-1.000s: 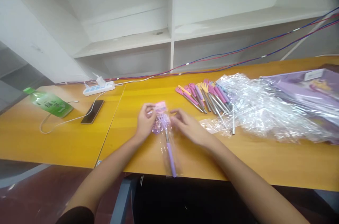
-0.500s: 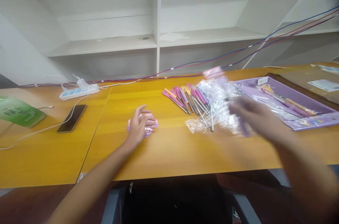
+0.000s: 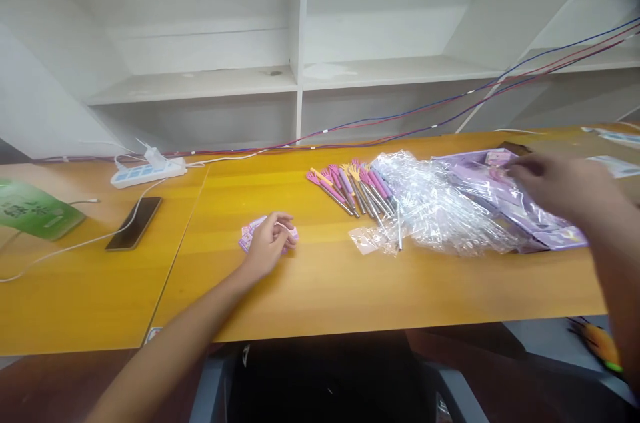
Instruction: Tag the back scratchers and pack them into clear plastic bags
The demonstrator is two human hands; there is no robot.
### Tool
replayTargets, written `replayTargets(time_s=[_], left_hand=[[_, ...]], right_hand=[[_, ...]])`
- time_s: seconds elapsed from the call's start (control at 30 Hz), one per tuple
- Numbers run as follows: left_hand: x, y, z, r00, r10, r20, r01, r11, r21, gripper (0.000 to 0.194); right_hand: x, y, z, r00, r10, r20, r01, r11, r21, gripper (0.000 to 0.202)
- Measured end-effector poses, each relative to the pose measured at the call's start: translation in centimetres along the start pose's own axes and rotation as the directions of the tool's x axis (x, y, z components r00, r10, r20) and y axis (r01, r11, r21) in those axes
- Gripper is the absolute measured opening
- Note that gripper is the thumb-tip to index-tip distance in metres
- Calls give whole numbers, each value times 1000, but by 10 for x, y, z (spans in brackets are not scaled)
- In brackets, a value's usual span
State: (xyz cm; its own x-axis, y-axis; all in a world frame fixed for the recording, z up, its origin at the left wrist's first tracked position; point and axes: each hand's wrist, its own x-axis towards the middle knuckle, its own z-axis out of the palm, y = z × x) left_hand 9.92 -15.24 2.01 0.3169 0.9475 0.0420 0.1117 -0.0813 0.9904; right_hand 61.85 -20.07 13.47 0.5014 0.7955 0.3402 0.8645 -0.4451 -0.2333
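My left hand (image 3: 270,244) rests over a small stack of pink and purple printed cards (image 3: 246,236). Its fingers are curled in on a card, partly hidden beneath them. Off to the right, my right hand (image 3: 555,184) is smeared by motion above a purple tray (image 3: 537,236). Its fingertips are closed on a clear plastic packet with a pink header card (image 3: 499,157). A heap of clear plastic bags (image 3: 440,206) lies left of the tray. Beside it are several pink, orange and purple hand-shaped back scratchers (image 3: 357,186) with metal rods.
A power strip (image 3: 147,171) with a white cable, a dark phone (image 3: 134,223) and a green bag (image 3: 37,209) are on the left. Brown cardboard (image 3: 560,139) lies behind the tray. Blue and red wires (image 3: 380,121) run in front of white shelves (image 3: 220,86).
My right hand has moved right with the packet, from the plastic heap to the tray. My left hand's fingers have curled in over the cards.
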Motion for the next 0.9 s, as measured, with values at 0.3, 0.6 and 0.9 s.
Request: replayTargets(time_s=[0.3, 0.6, 0.9], left_hand=[[0, -1, -8, 989, 121, 81, -134, 976, 173, 11], [0, 4, -12, 975, 195, 103, -217, 929, 299, 18], [0, 1, -12, 958, 255, 132, -286, 880, 378, 19]], right_hand=[[-21, -152, 83, 945, -292, 148, 240, 926, 293, 26], [-78, -215, 159, 848, -525, 70, 508, 844, 173, 36], [-92, -226, 165, 867, -483, 120, 481, 875, 46, 45]])
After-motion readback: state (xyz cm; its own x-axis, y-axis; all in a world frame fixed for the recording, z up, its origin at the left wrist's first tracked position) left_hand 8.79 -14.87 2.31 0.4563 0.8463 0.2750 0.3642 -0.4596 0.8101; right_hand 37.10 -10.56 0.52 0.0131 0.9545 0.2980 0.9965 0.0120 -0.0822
